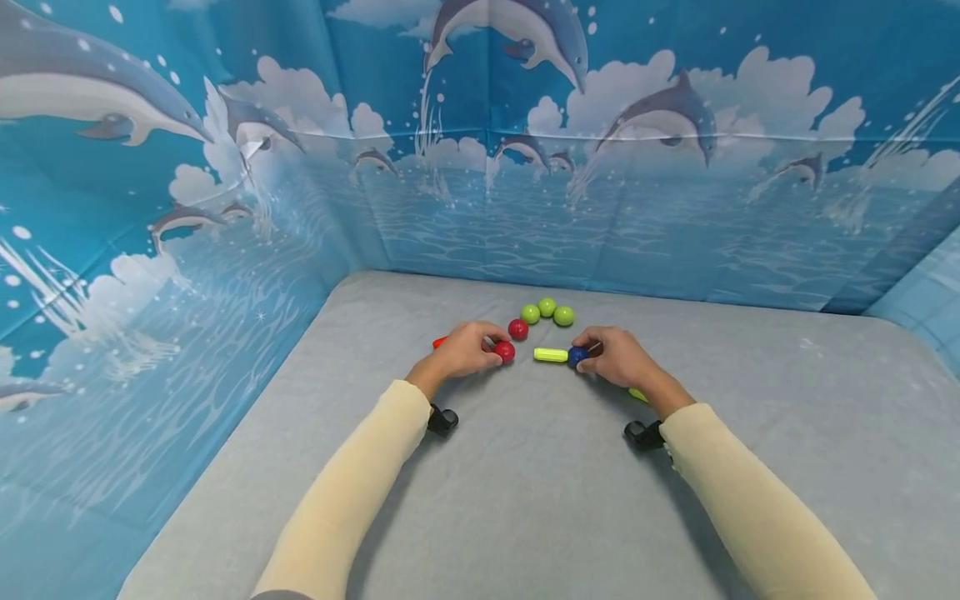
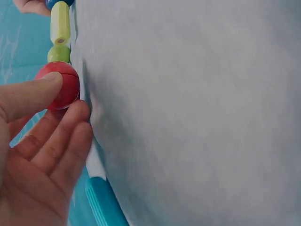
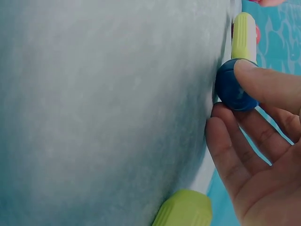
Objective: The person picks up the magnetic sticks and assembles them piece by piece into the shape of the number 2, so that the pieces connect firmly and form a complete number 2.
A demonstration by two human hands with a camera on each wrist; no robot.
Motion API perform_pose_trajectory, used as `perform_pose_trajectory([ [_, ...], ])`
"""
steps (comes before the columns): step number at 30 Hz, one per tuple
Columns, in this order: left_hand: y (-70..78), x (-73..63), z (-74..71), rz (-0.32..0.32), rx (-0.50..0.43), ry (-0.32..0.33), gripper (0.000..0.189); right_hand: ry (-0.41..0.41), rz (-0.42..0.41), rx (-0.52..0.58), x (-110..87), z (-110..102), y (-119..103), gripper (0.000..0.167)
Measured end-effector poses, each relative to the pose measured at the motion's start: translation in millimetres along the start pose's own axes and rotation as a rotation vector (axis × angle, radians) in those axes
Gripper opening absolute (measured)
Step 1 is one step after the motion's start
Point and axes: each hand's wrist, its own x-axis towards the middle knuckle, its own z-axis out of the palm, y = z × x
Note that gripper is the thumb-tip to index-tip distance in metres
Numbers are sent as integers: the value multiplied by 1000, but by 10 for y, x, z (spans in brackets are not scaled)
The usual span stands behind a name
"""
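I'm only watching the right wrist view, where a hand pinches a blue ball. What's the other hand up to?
Observer: The left hand is pinching a red ball.
Visitor: Oh! Are there any green balls about?
Observer: Yes, the head view shows three green balls grouped beyond both hands.
Visitor: And is there a stick near that left hand?
Observer: One is a ribbed blue stick, seen in the left wrist view.
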Motion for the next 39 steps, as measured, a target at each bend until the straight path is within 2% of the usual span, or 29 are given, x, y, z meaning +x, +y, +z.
perform_pose_trajectory([
  [5, 52, 29, 66, -12, 0, -16, 38, -6, 6, 12, -15, -7, 2, 30],
  [11, 86, 64, 161, -29, -71, -15, 38, -7, 15, 21, -31, -10, -2, 30],
  [17, 127, 83, 229, -46, -96, -9, 40, 2, 12, 38, -56, 10, -18, 30],
  [23, 165, 87, 241, -73, -111, -12, 40, 10, 15, 43, -73, 11, -18, 30],
  [39, 214, 90, 244, -79, -84, -9, 42, -10, 23, 33, -86, -14, -28, 29],
])
